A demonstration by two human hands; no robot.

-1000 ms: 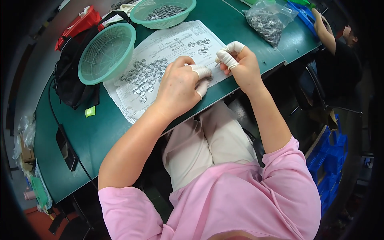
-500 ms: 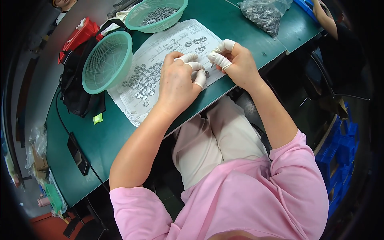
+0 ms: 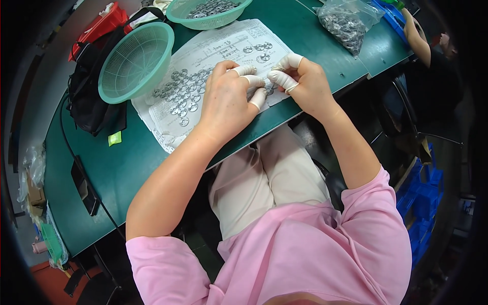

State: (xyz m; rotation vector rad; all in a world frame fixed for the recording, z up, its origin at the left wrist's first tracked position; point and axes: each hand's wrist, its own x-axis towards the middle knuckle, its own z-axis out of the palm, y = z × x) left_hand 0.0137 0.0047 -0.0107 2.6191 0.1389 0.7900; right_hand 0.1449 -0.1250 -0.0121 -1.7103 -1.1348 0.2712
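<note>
White finger cots cover several fingertips of both hands. Over the printed paper sheet (image 3: 213, 48), my left hand (image 3: 226, 96) is closed, thumb and fingers curled toward each other; what lies between them is mostly hidden. Just to its right, my right hand (image 3: 307, 86) pinches with thumb and forefinger, and anything held there is too small to make out. Small round metal discs with holes (image 3: 190, 91) are spread on the sheet left of my left hand. One more disc (image 3: 270, 89) shows between my hands, and a small group (image 3: 263, 47) lies beyond them.
A green mesh basket (image 3: 109, 84) leans by a black bag (image 3: 84, 96) at left. Another green basket (image 3: 208, 23) holds discs at the back. A clear bag of metal parts (image 3: 345, 33) sits back right, near another person's arm (image 3: 417, 43). Blue crates (image 3: 422, 198) stand lower right.
The view has shifted slightly. My hands stay close together over the sheet, and the left fingertips have moved nearer the right hand.
</note>
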